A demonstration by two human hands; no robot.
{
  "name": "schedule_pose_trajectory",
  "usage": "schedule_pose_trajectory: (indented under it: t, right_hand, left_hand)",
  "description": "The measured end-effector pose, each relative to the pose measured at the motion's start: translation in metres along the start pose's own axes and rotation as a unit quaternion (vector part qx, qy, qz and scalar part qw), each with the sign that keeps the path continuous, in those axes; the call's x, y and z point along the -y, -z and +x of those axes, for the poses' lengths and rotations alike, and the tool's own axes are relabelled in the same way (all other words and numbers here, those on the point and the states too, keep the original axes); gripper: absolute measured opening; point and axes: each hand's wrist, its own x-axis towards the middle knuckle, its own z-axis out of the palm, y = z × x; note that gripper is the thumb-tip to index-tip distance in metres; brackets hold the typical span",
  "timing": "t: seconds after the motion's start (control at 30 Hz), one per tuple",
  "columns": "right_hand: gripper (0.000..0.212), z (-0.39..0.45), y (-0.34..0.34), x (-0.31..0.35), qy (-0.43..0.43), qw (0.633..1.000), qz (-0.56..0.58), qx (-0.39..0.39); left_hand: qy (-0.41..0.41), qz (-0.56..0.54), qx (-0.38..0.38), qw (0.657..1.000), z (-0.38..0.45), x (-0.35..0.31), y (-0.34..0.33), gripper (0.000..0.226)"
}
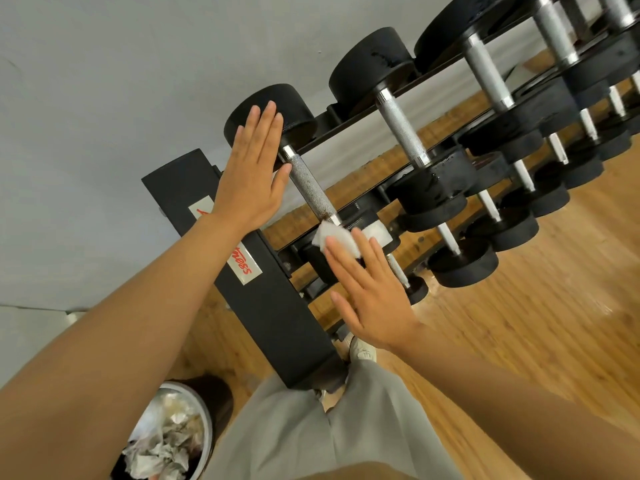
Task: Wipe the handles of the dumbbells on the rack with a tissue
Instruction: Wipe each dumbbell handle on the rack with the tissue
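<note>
Your left hand lies flat and released beside the dumbbell handle; your right hand, fingers straight, presses the tissue at the handle's 5 o'clock end.

The right hand hides most of the tissue and the near dumbbell head; farthest dumbbells are cut off

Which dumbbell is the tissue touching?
The leftmost dumbbell on the top row, at the rack's end. The tissue sits at the near end of its handle, under the right hand; other handles are bare.
</note>
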Motion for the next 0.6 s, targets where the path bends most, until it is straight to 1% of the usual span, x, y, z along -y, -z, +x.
schedule_pose_trajectory:
  t: [0.03,0.07,0.1,0.13,0.2,0.23,0.27,0.33,0.4,0.47,0.5,0.53,0.6]
  right_hand:
    - [0.055,-0.01,0.002,-0.011,0.05,0.998,-0.026,0.02]
    - [0.054,-0.018,0.004,-0.023,0.08,0.996,-0.038,0.031]
    - [0.053,-0.022,0.006,-0.033,0.083,0.995,-0.035,0.031]
    - [0.053,-0.02,0.008,-0.038,0.054,0.998,-0.017,0.02]
    - [0.056,-0.005,0.012,-0.032,-0.056,0.998,0.04,-0.012]
    - [0.058,0.002,0.012,-0.024,-0.088,0.994,0.058,-0.023]
    - [0.059,0.006,0.01,-0.016,-0.082,0.994,0.062,-0.027]
    - [0.059,0.002,0.002,-0.008,0.007,1.0,0.018,-0.005]
    - [0.056,-0.009,0.0,-0.014,0.082,0.995,-0.042,0.036]
    - [0.052,-0.014,0.001,-0.026,0.094,0.993,-0.06,0.038]
    - [0.051,-0.014,0.002,-0.028,0.075,0.996,-0.045,0.025]
    - [0.051,-0.013,0.004,-0.028,0.038,0.999,-0.011,0.005]
    - [0.053,-0.005,0.006,-0.018,-0.068,0.994,0.078,-0.045]
  left_hand:
    - [0.0,-0.003,0.0,1.0,0.0,0.0,0.0,0.065]
    - [0.0,-0.005,-0.001,1.0,0.0,0.0,0.0,0.065]
    - [0.0,-0.006,-0.003,1.0,0.0,0.001,-0.001,0.065]
    - [0.0,-0.007,-0.005,1.0,0.0,0.0,-0.001,0.065]
    - [0.0,-0.01,-0.007,1.0,0.0,0.0,-0.001,0.065]
    - [0.001,-0.011,-0.007,1.0,0.0,0.0,-0.002,0.065]
    - [0.003,-0.01,-0.007,1.0,0.0,0.0,-0.002,0.065]
    - [0.004,-0.011,-0.007,1.0,0.0,0.0,-0.002,0.065]
    - [0.0,-0.014,-0.007,1.0,0.0,0.001,-0.001,0.064]
    - [-0.003,-0.016,-0.008,1.0,-0.001,0.002,0.0,0.064]
    - [-0.005,-0.018,-0.008,1.0,-0.001,0.003,0.0,0.064]
    - [-0.006,-0.019,-0.006,1.0,-0.001,0.003,0.001,0.064]
    - [-0.005,-0.02,-0.003,1.0,-0.001,0.002,0.001,0.064]
